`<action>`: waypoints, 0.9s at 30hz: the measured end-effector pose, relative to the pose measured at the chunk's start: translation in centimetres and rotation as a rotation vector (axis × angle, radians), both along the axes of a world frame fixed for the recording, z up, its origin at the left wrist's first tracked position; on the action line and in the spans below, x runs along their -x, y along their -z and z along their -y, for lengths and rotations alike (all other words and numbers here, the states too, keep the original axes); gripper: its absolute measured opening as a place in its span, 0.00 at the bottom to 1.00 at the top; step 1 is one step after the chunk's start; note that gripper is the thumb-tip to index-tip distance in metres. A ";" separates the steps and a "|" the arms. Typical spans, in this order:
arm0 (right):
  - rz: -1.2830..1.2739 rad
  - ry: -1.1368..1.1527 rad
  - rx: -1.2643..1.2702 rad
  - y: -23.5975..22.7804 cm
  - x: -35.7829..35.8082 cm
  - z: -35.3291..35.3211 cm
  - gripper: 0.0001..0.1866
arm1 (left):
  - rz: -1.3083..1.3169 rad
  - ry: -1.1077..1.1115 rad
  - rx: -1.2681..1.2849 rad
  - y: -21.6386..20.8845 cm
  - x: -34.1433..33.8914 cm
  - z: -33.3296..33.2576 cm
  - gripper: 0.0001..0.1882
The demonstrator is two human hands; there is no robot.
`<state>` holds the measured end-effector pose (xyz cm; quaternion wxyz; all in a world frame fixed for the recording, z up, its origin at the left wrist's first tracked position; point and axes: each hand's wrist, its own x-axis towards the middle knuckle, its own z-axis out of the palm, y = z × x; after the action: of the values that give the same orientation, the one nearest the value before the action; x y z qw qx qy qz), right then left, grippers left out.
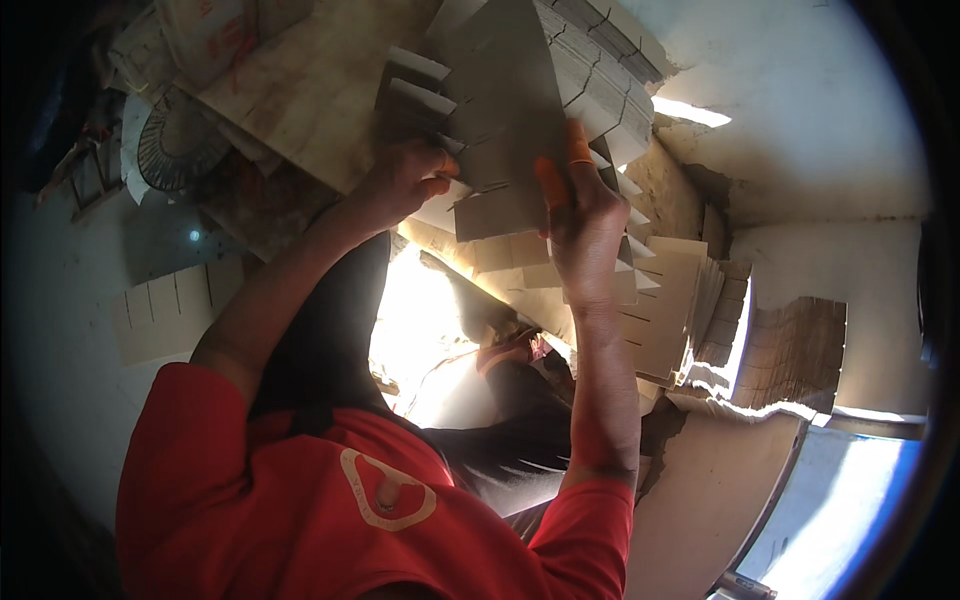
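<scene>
A long grey slotted cardboard strip (508, 120) stands tilted in front of me at the top centre. My right hand (588, 205) is closed on its right edge, with orange covers on the thumb and a finger. My left hand (408, 178), also with orange-covered fingertips, is closed beside the strip's left side, at the ends of crossing cardboard pieces (420, 85). These pieces stick out on both sides of the strip, like a partly interlocked divider. Exactly which piece the left fingers pinch is hard to see.
Stacked slotted cardboard (600, 75) lies behind the strip at the upper right. More slotted sheets (665, 300) and a brown stack (795, 350) stand to the right. A tan board (310, 90) spreads at the upper left, near a round ribbed object (180, 140). One slotted sheet (165, 305) lies at left.
</scene>
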<state>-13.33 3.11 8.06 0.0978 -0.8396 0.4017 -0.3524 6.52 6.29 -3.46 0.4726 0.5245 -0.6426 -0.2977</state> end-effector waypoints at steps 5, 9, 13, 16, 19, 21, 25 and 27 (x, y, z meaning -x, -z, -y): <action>-0.011 -0.060 0.005 1.0 -0.2 0.4 0.22 | 0.013 0.021 0.045 0.1 0.1 0.1 0.10; -0.016 -0.100 -0.050 2.4 -1.0 0.3 0.09 | -0.007 0.009 0.023 0.2 0.3 0.2 0.09; -0.037 -0.153 -0.099 3.5 -1.3 0.5 0.17 | 0.041 0.012 0.019 0.1 0.3 0.4 0.09; -0.104 -0.218 -0.121 2.6 -1.5 0.9 0.31 | 0.039 0.002 0.001 0.3 0.2 0.6 0.09; -0.366 -0.200 -0.046 0.9 -1.3 1.3 0.35 | 0.006 -0.022 -0.023 0.3 -0.1 0.6 0.09; -0.294 -0.214 -0.046 1.5 -1.2 1.3 0.35 | -0.031 -0.018 -0.034 0.4 0.0 0.7 0.08; -0.174 -0.232 -0.135 1.7 -2.0 0.3 0.35 | -0.041 -0.005 -0.065 0.4 -0.1 0.6 0.08; -0.170 -0.251 -0.197 1.5 -2.1 0.7 0.35 | -0.040 -0.005 -0.025 0.4 0.1 0.4 0.07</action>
<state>-11.21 2.39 6.59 0.1883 -0.8962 0.3332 -0.2242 6.40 5.84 -3.82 0.4794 0.5261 -0.6278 -0.3151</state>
